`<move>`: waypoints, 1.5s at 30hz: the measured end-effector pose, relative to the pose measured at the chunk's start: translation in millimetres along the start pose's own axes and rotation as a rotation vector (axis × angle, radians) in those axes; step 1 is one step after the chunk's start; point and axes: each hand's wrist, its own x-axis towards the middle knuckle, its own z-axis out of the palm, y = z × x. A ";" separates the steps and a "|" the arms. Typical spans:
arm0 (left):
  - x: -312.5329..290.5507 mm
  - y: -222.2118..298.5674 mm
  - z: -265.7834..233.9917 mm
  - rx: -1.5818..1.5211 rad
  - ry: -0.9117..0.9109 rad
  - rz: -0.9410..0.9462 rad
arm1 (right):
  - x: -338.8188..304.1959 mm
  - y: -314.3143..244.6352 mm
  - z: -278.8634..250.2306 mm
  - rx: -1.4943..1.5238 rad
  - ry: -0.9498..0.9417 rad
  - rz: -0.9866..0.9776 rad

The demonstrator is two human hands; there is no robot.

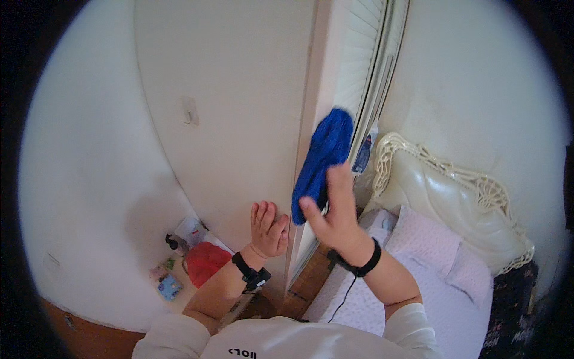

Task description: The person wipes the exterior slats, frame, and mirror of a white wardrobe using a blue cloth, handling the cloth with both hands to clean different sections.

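My right hand (342, 218) presses a bright blue cloth (323, 158) against the narrow pale side of a tall panel, beside a white louvred door. Its thumb and a finger show over the cloth, while the rest of the grip is partly hidden. Lower and to the left, my left hand (269, 230) rests on the broad cream face of the panel (233, 107) near its edge. Its fingers are slightly bent and apart, with nothing in them. Black bands circle both wrists, and a thin cable hangs from the right one.
To the right stands a bed with a cream, carved headboard (442, 191) and pale pink pillows (421, 236). A low surface at the lower left bears a red item (206, 263), a dark pump bottle (173, 244) and small packages. A hook (190, 112) sits on the panel.
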 end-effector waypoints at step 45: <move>6.8 4.3 8.5 -0.072 -0.013 0.076 | -351.0 -3.3 117.4 0.236 -0.261 0.759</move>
